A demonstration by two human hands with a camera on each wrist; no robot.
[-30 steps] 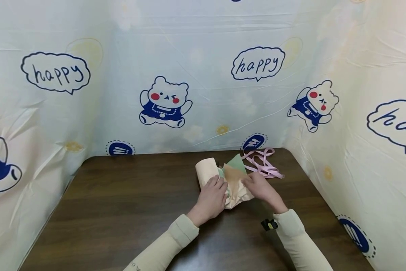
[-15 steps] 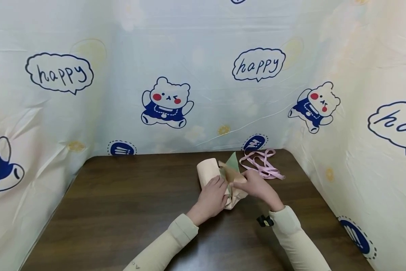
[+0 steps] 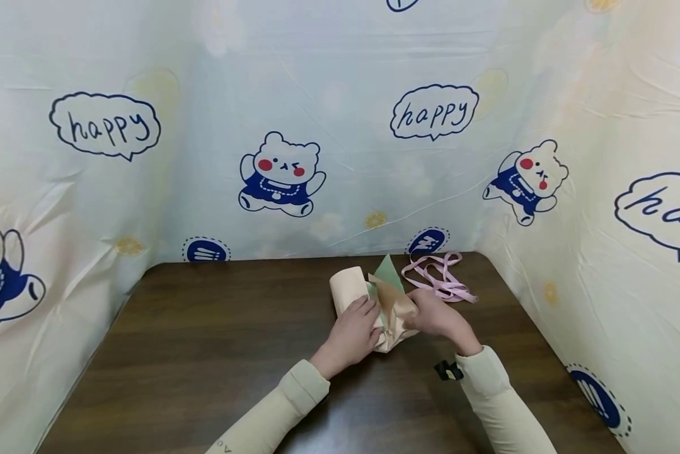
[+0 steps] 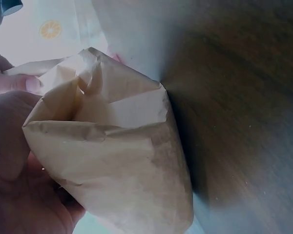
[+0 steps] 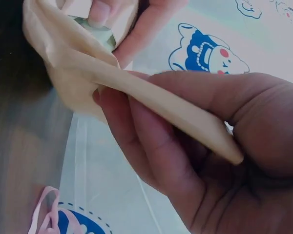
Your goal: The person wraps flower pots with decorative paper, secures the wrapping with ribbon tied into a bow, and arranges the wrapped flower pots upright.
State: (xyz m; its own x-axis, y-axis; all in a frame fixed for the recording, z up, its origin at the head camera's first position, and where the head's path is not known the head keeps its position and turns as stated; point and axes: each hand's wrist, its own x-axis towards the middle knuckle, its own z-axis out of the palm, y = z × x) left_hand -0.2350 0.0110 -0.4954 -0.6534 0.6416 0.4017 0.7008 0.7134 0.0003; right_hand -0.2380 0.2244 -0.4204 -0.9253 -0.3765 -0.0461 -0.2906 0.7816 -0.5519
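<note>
On the dark wooden tabletop (image 3: 232, 366), the left hand (image 3: 351, 331) curls round a crumpled tan paper bundle (image 4: 117, 170), the right hand (image 3: 437, 315) pinches its folded flap (image 5: 176, 112), apparently mid-wrapping, with snug tucking likely needed next.

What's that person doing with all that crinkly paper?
They're working on a light brown paper bundle. The left hand holds it, while the right hand pinches a folded edge of the paper between thumb and fingers. A pointed green piece sticks out at the far side, but I can't tell what's inside. A pink ribbon lies loose on the dark table, not tied around the bundle.
</note>
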